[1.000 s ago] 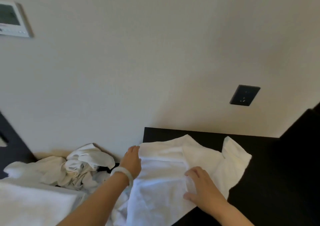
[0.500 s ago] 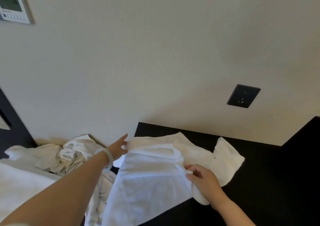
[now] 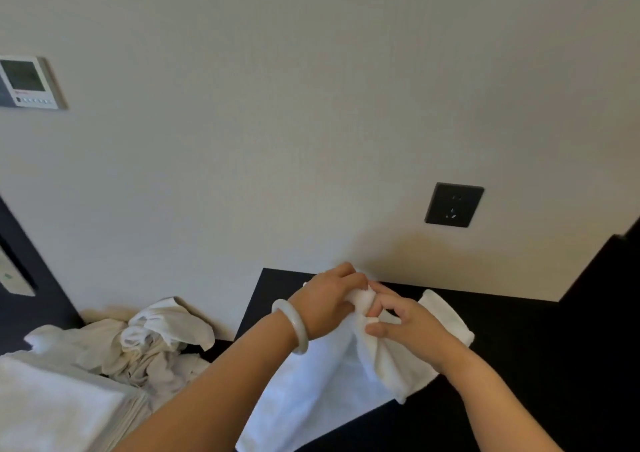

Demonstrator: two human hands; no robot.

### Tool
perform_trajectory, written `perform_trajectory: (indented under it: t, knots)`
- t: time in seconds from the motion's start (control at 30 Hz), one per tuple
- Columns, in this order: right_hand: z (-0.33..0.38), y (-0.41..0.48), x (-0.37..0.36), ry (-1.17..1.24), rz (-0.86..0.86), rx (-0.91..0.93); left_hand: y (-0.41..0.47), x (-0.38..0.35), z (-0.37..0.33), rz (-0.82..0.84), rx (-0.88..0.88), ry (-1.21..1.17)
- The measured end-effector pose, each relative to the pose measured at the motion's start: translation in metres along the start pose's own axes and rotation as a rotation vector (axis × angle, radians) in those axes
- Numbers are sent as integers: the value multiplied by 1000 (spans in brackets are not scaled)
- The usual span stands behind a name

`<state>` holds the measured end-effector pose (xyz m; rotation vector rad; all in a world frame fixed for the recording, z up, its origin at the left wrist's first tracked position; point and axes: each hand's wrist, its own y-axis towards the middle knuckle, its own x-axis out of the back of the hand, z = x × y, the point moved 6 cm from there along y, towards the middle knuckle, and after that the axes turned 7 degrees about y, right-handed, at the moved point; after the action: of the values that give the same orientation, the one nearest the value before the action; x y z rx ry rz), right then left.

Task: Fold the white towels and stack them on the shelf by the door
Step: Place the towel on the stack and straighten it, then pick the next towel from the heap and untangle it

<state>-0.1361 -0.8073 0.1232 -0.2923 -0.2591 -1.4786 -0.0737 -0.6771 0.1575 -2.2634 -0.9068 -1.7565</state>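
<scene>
White towel [image 3: 322, 382] — long axis wall-to-viewer, far end pinched — left hand [image 3: 329, 302], right hand [image 3: 412, 327]

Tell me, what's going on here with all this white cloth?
A person is folding a white towel on a dark table against the wall. The left hand, which wears a pale bangle, and the right hand pinch the towel's bunched far end together. A heap of crumpled towels lies to the left, with what looks like a folded stack in front of it.
</scene>
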Motion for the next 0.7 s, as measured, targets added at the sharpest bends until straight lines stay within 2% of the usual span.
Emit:
perform_trajectory:
  t: [0.1, 0.17, 0.23, 0.3, 0.37, 0.47, 0.5, 0.63, 0.7]
  knots:
    - [1, -5, 23, -186, -24, 12, 7, -4, -6, 117, -5, 139]
    - [7, -2, 38, -498, -45, 77, 9, -5, -5, 154, 37, 230]
    - [29, 0, 53, -796, -130, 245, 13, 0, -7, 136, 87, 226]
    - [54, 1, 63, -913, -231, 397, 19, 7, -3, 110, 132, 232]
    - [57, 7, 72, -928, -283, 399, 19, 6, 5, 136, 194, 249]
    - [12, 21, 58, -948, -198, 215, -1, -17, 30, 213, 448, -82]
    - [-6, 22, 54, -928, -221, 129, -13, -29, 40, 226, 544, -197]
    - [-19, -2, 55, -493, -611, -65, -68, -50, 69, 194, 889, -612]
    - [1, -12, 42, -363, -716, -14, -84, -54, 64, 134, 1000, -1077]
